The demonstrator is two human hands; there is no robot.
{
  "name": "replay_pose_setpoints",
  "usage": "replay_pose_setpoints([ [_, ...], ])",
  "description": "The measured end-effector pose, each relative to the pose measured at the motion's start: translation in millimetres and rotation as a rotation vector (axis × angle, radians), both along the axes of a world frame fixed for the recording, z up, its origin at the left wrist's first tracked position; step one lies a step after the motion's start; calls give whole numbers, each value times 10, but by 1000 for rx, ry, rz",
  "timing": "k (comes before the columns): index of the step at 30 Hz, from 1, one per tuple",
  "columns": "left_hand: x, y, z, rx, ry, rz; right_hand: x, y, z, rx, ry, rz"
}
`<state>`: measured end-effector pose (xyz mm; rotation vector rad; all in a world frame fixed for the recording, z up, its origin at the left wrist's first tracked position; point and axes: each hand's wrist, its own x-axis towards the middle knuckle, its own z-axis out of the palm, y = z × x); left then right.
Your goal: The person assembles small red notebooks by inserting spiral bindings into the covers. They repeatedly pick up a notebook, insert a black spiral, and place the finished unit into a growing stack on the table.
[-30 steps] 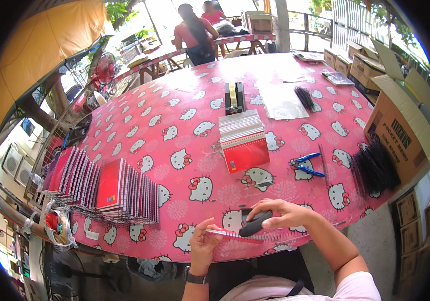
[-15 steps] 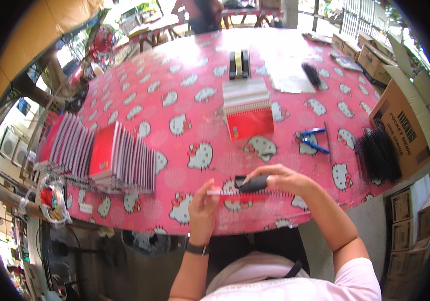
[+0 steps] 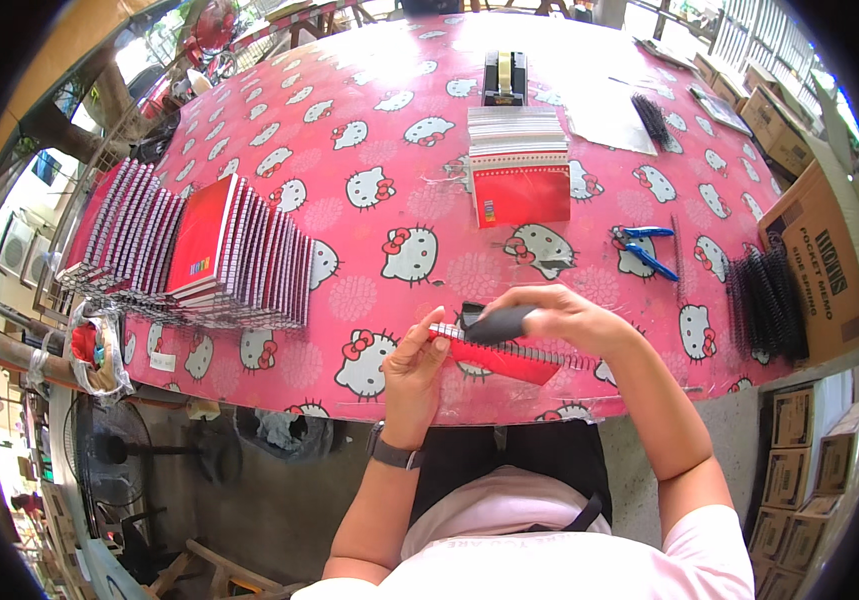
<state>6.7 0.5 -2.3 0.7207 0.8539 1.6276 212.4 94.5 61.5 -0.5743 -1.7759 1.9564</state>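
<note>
My left hand (image 3: 412, 378) pinches one end of a small red notebook (image 3: 514, 364), its thumb and fingers closed on the edge. A dark spiral coil (image 3: 571, 360) runs along the notebook's spine and sticks out past its right end. My right hand (image 3: 564, 318) is wrapped round a dark grey hand-held tool (image 3: 499, 323) with a black head. The tool lies just above the spine near my left fingers; whether it touches the coil I cannot tell. Beyond my hands stands a stack of red notebooks without coils (image 3: 519, 195).
Spiral-bound notebooks (image 3: 211, 240) stand in rows at the left. Blue-handled pliers (image 3: 646, 250) and a heap of black coils (image 3: 764, 300) lie to the right, beside a cardboard box (image 3: 819, 270). A tape dispenser (image 3: 505, 78) and more coils (image 3: 650, 118) are farther back on the pink table (image 3: 339, 200).
The notebook has turned, so its right end dips toward me and more red cover shows. My right hand and the tool have tilted with it. The whole view has shifted.
</note>
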Motion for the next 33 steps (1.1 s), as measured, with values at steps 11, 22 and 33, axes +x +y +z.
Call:
replay_pose_setpoints([
  [11,64,20,307,14,215,-27,17,-251,331,1000,-338,-435],
  [22,202,-104,587,168,406,-10,-225,-569,410,524,-73,-460],
  [33,238,-80,536,220,372,5,-414,-674,300,799,-47,-658],
])
